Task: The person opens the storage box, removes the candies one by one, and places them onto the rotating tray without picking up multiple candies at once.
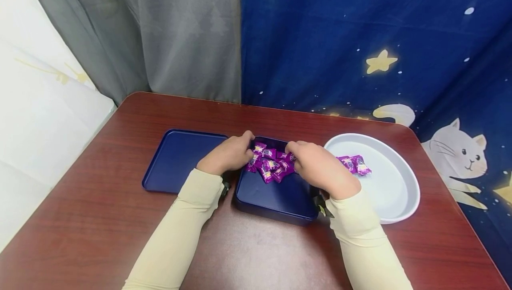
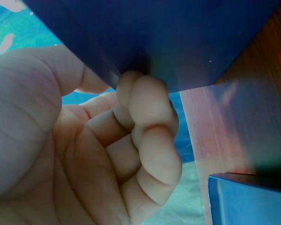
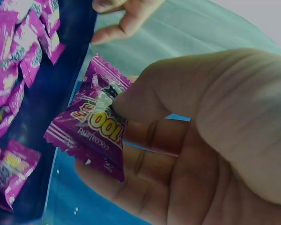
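A dark blue box [image 1: 276, 201] stands on the table, with several purple-wrapped candies [image 1: 269, 165] gathered in its far part. My left hand [image 1: 229, 154] grips the box's left wall near the far corner, thumb on one side and curled fingers on the other. In the left wrist view, the box wall [image 2: 154, 37] meets those fingertips. My right hand [image 1: 322, 168] is over the box's right side. Its thumb and fingers pinch one wrapped candy [image 3: 91, 124], plainly seen in the right wrist view beside the box rim.
A blue lid [image 1: 172, 161] lies flat to the left of the box. To the right, a white oval tray [image 1: 394, 192] holds several more purple candies [image 1: 358, 165], partly hidden by the right hand. Curtains [image 1: 192, 37] hang behind the table's far edge.
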The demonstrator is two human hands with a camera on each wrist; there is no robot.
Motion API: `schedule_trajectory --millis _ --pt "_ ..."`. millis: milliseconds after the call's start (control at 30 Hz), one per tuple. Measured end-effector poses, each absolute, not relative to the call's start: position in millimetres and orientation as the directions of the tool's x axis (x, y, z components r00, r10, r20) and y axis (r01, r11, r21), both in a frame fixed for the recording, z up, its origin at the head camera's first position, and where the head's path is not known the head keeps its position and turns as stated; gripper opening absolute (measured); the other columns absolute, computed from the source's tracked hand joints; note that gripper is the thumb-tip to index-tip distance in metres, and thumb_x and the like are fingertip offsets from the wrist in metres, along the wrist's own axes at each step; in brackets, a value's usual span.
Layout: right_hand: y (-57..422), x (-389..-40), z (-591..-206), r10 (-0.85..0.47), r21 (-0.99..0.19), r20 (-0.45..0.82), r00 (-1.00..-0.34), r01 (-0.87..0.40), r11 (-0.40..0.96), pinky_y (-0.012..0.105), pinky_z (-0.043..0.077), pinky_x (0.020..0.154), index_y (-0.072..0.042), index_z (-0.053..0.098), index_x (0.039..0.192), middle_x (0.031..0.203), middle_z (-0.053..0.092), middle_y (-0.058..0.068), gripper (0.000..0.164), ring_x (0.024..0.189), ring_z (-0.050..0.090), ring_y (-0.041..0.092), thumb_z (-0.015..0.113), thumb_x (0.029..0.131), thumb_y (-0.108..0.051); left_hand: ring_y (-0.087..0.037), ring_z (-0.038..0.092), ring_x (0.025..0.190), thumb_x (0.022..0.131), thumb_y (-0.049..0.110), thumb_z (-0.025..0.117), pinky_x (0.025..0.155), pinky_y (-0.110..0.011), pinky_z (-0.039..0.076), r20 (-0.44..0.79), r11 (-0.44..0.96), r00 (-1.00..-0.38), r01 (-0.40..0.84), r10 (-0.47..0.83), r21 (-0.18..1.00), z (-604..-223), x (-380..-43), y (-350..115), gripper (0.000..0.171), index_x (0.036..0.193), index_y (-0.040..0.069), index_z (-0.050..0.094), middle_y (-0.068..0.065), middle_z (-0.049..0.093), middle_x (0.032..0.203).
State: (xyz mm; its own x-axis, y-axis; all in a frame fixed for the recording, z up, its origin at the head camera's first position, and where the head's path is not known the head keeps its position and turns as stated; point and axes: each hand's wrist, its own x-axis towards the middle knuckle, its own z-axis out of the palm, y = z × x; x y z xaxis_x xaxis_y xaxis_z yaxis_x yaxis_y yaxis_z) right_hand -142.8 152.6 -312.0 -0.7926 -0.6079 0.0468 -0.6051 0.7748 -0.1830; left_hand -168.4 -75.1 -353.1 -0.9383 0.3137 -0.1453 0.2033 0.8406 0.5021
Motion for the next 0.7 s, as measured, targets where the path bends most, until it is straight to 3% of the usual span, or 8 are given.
schedule_trajectory --millis 300,467,700 --pt "173.0 -151.5 -305.6 -0.562 -0.243 0.066 -0.825 -0.559 0.793 0.044 0.05 0.083 -0.005 0.061 0.105 0.097 0.065 0.011 0.025 0.086 0.056 0.024 0.053 0.082 0.001 -0.021 0.055 0.075 0.092 0.018 0.049 0.075 -0.039 0.047 -0.15 0.84 -0.939 0.196 0.31 0.506 -352.9 -167.9 -76.1 0.042 0.131 0.009 0.04 -0.008 0.058 0.079" --pt "186.9 -156.4 -304.6 -0.549 -0.251 0.079 -0.832 -0.55 0.796 0.046 0.048 0.084 -0.003 0.06 0.103 0.096 0.065 0.012 0.023 0.086 0.057 0.025 0.051 0.082 0.002 -0.021 0.055 0.077 0.091 0.018 0.049 0.076 -0.039 0.047 -0.147 0.84 -0.939 0.199 0.31 0.504 -352.6 -168.0 -75.6 0.042 0.131 0.008 0.04 -0.009 0.059 0.084" --pt "207.6 -160.4 -303.8 -0.502 -0.313 0.018 -0.865 -0.482 0.818 0.039 0.05 0.063 -0.005 0.06 0.106 0.093 0.065 0.013 0.025 0.054 0.054 0.015 0.049 0.085 0.002 -0.021 0.055 0.079 0.091 0.019 0.049 0.078 -0.039 0.048 -0.147 0.84 -0.94 0.195 0.307 0.506 -353.4 -168.1 -74.5 0.043 0.132 0.009 0.04 -0.009 0.061 0.089"
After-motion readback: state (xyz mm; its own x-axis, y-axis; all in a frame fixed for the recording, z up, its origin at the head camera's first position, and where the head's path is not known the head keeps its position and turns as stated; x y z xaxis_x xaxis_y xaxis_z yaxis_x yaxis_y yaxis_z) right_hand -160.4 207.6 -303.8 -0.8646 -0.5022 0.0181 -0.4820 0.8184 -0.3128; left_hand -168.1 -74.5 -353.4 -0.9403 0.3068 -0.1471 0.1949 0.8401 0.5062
